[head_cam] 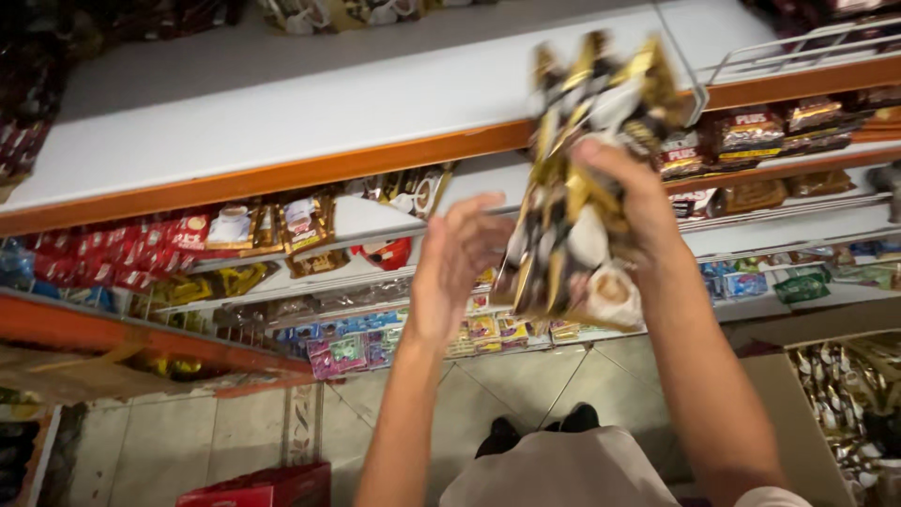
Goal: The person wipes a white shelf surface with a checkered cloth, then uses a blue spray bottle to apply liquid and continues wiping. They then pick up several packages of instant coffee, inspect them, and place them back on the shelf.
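Head view looked down along both forearms, which were raised side by side in front of the shelving. The right hand (pixel 624 202) was clenched around a hanging strip of gold-and-black sachets (pixel 572 188), fingers wrapped over its middle, wrist bent upward; the strip ran from above the knuckles down to below the wrist, blurred at its top. The left hand (pixel 455 268) stood just beside the strip on its left, released, palm turned toward the packets and fingers spread and slightly curled, not clearly touching them.

Above and beyond both hands lay a bare white shelf (pixel 310 113) with an orange front edge, giving open room over the fingertips. A wire divider (pixel 798 47) rose off that shelf to the right of the right hand. Below the left hand, lower shelves carried red sachets (pixel 122 249) well off to the left and small colourful packets (pixel 357 352) near the wrist. A cardboard box (pixel 849 404) holding more gold sachets sat beside the right elbow. Tiled floor (pixel 235 432) spread beneath the forearms.
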